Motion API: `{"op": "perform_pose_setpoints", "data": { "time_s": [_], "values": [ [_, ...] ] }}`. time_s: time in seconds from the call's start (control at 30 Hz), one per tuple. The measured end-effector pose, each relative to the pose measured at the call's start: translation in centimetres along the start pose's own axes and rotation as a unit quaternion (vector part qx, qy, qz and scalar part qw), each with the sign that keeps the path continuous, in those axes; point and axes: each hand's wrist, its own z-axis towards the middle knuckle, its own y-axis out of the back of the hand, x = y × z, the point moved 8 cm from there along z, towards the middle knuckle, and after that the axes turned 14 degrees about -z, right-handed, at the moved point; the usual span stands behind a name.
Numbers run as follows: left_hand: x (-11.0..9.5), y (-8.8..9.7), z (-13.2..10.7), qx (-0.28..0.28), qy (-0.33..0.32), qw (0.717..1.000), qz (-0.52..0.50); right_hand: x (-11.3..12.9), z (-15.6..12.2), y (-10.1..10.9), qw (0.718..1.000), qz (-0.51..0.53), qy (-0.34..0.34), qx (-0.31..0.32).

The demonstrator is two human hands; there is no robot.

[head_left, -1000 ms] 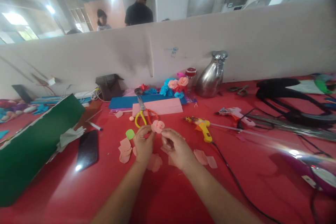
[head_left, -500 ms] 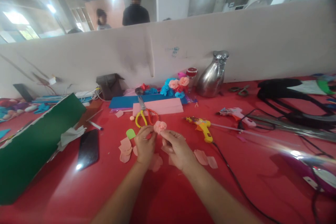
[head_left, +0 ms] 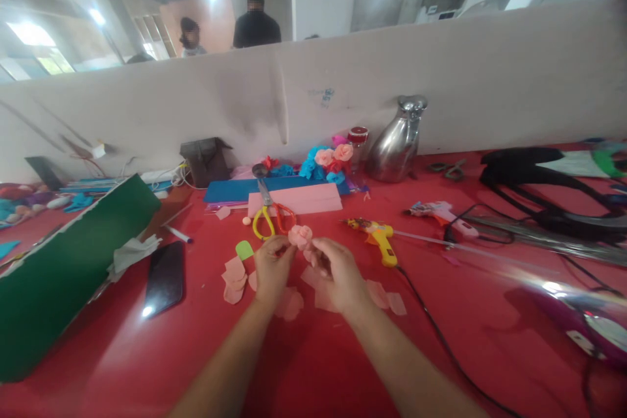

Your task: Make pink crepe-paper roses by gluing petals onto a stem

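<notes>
Pinched in my left hand (head_left: 272,269) is a pink paper flower (head_left: 300,236), its layered petals facing up. The fingers of my right hand (head_left: 341,274) are bent together at the flower's right edge, on a small pink piece below the bloom. Just beyond the flower lie scissors (head_left: 265,222) with one yellow and one red handle. Loose pink paper petals (head_left: 234,279) are left of my hands, and further petals (head_left: 376,294) lie on the right. A yellow hot glue gun (head_left: 382,243) rests to the right of my right hand.
Pink paper (head_left: 308,198) and a cluster of paper flowers (head_left: 323,160) lie behind the scissors. A steel jug (head_left: 399,144) stands by the partition. At left are a phone (head_left: 164,277) and a green board (head_left: 73,274). The glue gun's cord (head_left: 435,330) runs along the right.
My right hand has shifted slightly to the right, and its fingers sit lower at the flower's side. The flower is turned a little; my left hand stays nearly in place.
</notes>
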Motion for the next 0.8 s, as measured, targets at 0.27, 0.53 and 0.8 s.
{"op": "perform_pose_setpoints", "data": {
  "time_s": [0.27, 0.53, 0.8],
  "values": [
    [0.8, 0.1, 0.3, 0.018, 0.020, 0.994, -0.102, -0.5, 0.8, 1.2, 0.997, 0.065, 0.004, -0.030],
    [0.3, 0.1, 0.4, 0.039, -0.010, 0.984, -0.174, 1.5, -0.2, -0.1, 0.995, 0.006, 0.091, 0.033],
    [0.7, 0.4, 0.3, 0.036, -0.020, 0.987, -0.158, 2.4, -0.9, -0.8, 0.988, -0.078, 0.125, 0.043]
  ]
}}
